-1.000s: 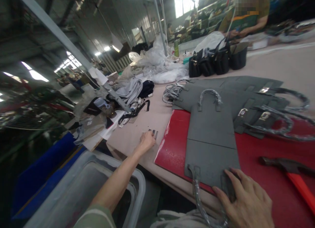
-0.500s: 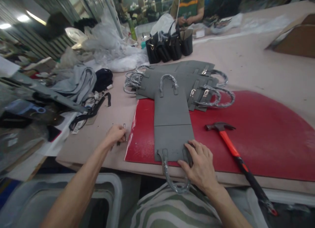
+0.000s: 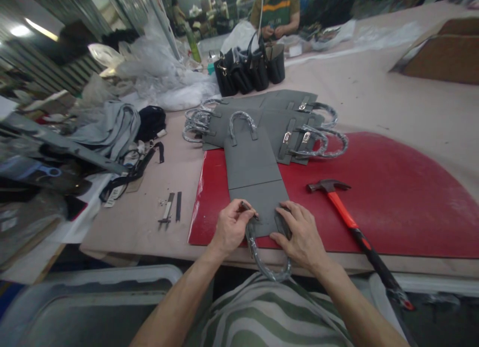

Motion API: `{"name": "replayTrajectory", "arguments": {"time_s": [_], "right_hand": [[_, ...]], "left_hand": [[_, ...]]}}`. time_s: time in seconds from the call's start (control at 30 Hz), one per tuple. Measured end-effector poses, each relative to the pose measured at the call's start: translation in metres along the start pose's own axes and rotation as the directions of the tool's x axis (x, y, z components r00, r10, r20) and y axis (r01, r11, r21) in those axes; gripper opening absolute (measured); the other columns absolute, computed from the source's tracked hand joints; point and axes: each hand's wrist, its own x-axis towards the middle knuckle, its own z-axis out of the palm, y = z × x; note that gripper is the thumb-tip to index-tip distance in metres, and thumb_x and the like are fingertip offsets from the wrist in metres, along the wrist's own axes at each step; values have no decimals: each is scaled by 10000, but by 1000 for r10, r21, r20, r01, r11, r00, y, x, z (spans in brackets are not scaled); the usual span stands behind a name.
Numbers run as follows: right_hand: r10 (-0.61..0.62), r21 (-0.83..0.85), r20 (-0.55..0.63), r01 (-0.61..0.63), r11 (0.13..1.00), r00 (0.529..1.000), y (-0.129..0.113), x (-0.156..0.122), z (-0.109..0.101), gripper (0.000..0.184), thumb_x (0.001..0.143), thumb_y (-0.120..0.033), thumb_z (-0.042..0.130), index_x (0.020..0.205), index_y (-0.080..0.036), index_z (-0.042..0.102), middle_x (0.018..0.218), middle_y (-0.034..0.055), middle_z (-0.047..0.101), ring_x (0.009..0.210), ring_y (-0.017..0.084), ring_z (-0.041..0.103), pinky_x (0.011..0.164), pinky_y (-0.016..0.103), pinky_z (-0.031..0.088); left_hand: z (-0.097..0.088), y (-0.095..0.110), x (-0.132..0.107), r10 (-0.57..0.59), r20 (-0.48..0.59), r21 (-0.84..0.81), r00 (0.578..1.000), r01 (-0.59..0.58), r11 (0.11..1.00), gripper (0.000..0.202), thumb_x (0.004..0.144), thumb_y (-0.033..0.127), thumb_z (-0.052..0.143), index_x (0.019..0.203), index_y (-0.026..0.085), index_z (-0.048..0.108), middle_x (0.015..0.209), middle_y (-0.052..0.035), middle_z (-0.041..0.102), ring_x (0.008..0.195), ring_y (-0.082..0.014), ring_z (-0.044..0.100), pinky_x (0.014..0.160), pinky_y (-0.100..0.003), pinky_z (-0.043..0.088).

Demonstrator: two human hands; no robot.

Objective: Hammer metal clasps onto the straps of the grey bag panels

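A grey leather bag panel lies flat on the red mat, its near end under both my hands. My left hand pinches a small thin metal piece at that end, beside the base of a plastic-wrapped bag handle. The handle's loop hangs over the table edge toward my striped shirt. My right hand presses on the panel, fingers against the handle's other tab. A claw hammer with a red and black grip lies to the right of my right hand.
A red mat covers the table. Further panels with wrapped handles overlap behind. Metal strips lie left of the mat. Black bags stand beyond, near a co-worker. Cloth, plastic sheeting and a grey bin surround the table.
My left hand has moved from the metal strips on the table to the panel's near end, now pinching a small piece. My right hand stays on the panel; the view has levelled and shifted.
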Motion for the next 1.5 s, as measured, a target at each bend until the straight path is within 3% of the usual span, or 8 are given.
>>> {"name": "replayTrajectory", "arguments": {"time_s": [0.13, 0.3, 0.8, 1.07, 1.37, 1.5], "right_hand": [[14, 3, -20, -14, 1000, 1000, -3, 0, -2, 542, 753, -341, 763, 1226, -145, 586, 1351, 167, 534, 1254, 356, 459, 1057, 518, 399], [25, 11, -16, -25, 1000, 1000, -4, -1, -2, 535, 754, -340, 764, 1220, -150, 585, 1358, 164, 535, 1261, 354, 459, 1063, 517, 395], [39, 37, -13, -39, 999, 999, -5, -1, -3, 498, 775, -337, 731, 1222, -172, 586, 1363, 161, 537, 1273, 357, 455, 1069, 528, 386], [33, 40, -20, -32, 999, 999, -3, -1, -1, 510, 765, -340, 729, 1222, -165, 587, 1365, 165, 530, 1270, 355, 451, 1067, 534, 390], [32, 43, -33, -31, 999, 999, -4, -1, -1, 486, 773, -342, 715, 1218, -191, 593, 1357, 157, 537, 1258, 358, 466, 1061, 545, 393], [38, 40, -25, -37, 999, 999, -3, -1, -1, 487, 773, -341, 716, 1218, -184, 595, 1353, 161, 542, 1266, 357, 461, 1062, 541, 393]], "left_hand": [[9, -12, -5, 81, 12, 120, 997, -82, 989, 61, 908, 182, 548, 898, 189, 607, 850, -26, 715, 807, -151, 696, 766, -272, 556], [14, -23, -8, 117, -20, 144, 993, -113, 983, 70, 901, 174, 548, 898, 187, 616, 852, -27, 733, 799, -151, 705, 771, -280, 573], [22, -25, -7, 94, -67, 143, 993, -84, 986, 66, 906, 207, 562, 877, 183, 616, 843, -27, 738, 780, -147, 715, 771, -275, 582], [25, -29, -8, 135, -107, 187, 985, -114, 976, 64, 907, 193, 553, 877, 185, 609, 830, -26, 723, 782, -149, 708, 768, -277, 574], [24, -28, -9, 136, -96, 178, 986, -117, 977, 57, 904, 209, 553, 873, 195, 598, 821, -25, 726, 771, -150, 711, 747, -265, 570], [21, -32, -8, 233, 2, 305, 973, -222, 926, 82, 908, 208, 552, 905, 206, 634, 847, -27, 738, 779, -149, 706, 718, -244, 549]]}}
